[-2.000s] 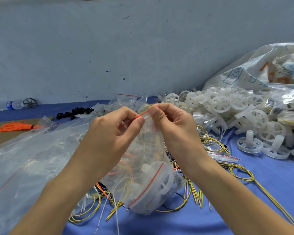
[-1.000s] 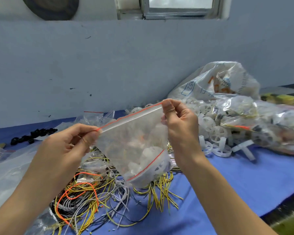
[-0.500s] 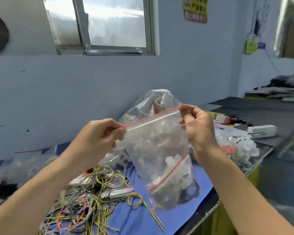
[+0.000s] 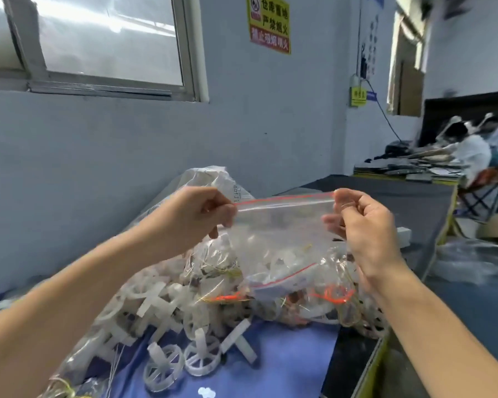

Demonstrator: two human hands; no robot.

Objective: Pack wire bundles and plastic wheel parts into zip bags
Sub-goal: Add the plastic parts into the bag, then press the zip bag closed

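A clear zip bag (image 4: 282, 242) with a red strip along its top hangs in the air between my hands, filled with white plastic wheel parts and some wire. My left hand (image 4: 196, 216) pinches its top left corner. My right hand (image 4: 362, 222) pinches the top right corner, so the seal is stretched level. Below the bag lie several packed zip bags (image 4: 325, 297) holding orange and yellow wire. Loose white wheel parts (image 4: 167, 305) are heaped on the blue cloth (image 4: 285, 357) to the left.
A big clear sack (image 4: 213, 179) stands behind the heap against the wall. The table's yellow-trimmed edge (image 4: 371, 366) runs at the lower right, with floor beyond. A dark table (image 4: 408, 196) stretches to the right, where other people sit at a far bench.
My view has swung right and up, away from the wire pile. Both hands carried the filled bag rightward, now over the packed bags near the table edge, with the seal level.
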